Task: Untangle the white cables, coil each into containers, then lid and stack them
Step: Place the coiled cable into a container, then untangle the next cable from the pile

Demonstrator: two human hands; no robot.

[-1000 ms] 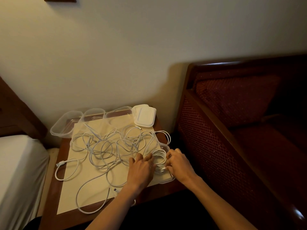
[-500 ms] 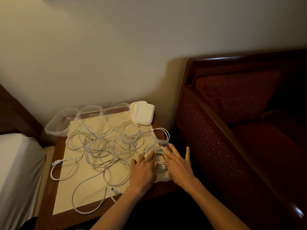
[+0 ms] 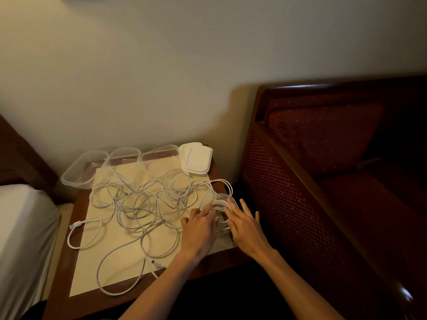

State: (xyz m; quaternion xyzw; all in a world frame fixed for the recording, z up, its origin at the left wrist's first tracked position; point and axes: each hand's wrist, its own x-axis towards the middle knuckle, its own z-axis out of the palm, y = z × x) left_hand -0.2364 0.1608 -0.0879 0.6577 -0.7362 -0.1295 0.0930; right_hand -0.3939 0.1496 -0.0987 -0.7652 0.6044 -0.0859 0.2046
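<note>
A bundle of coiled white cable is seen at the near right corner of the wooden table, lying in what appears to be a clear container whose walls are hard to make out in the dim light. The coil is flanked by both hands: the left hand is laid on its left side with fingers straight and spread, pressing down on the loops, and the right hand is laid on its right side, fingers likewise extended and apart, nothing being pinched or gripped. The coil thus lies directly between the two palms and slightly ahead of them, toward the wall. The remaining tangle of white cables is spread over the pale mat to the left of the coil, so it is nearer to the left hand than to the right; one strand is seen running from the tangle into the coil. Three empty clear tubs and a stack of white lids are ranged along the far edge, the lids being straight ahead of the right hand and well apart from it. It is judged that the lids would be most easily reached by the right hand, while the coil is kept pressed down by the left.
</note>
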